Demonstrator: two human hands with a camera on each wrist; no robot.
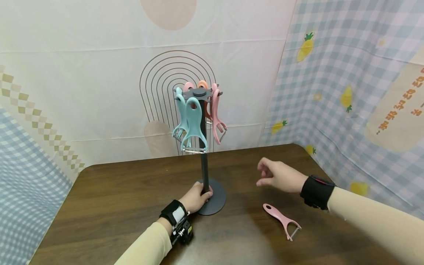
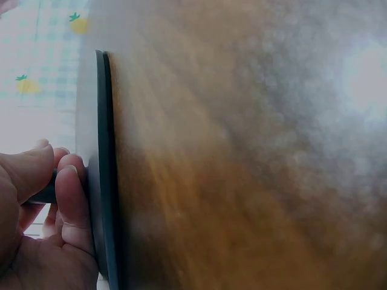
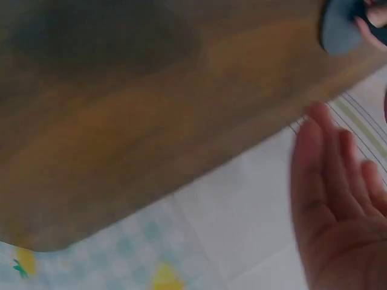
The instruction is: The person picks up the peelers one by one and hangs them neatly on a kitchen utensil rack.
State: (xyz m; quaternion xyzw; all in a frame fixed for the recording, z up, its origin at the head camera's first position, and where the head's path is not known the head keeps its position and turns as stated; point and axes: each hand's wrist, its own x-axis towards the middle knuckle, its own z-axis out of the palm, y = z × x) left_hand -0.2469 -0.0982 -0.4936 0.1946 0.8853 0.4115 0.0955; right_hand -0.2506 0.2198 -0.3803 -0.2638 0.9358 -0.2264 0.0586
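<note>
A dark grey stand rises from a round base on the wooden table. Several peelers hang from its top: a front blue peeler, another blue one beside it, a pink peeler at the right, and pink and orange ones behind, partly hidden. My left hand grips the pole low down, just above the base; the left wrist view shows its fingers curled round the pole. My right hand hovers over the table with loosely bent fingers, holding nothing. Below it lies a pink peeler, blade toward the right front.
The brown wooden table ends at a back edge close to a pale wall cloth. At the right hangs a blue checked cloth with pineapple prints; more checked cloth is at the left.
</note>
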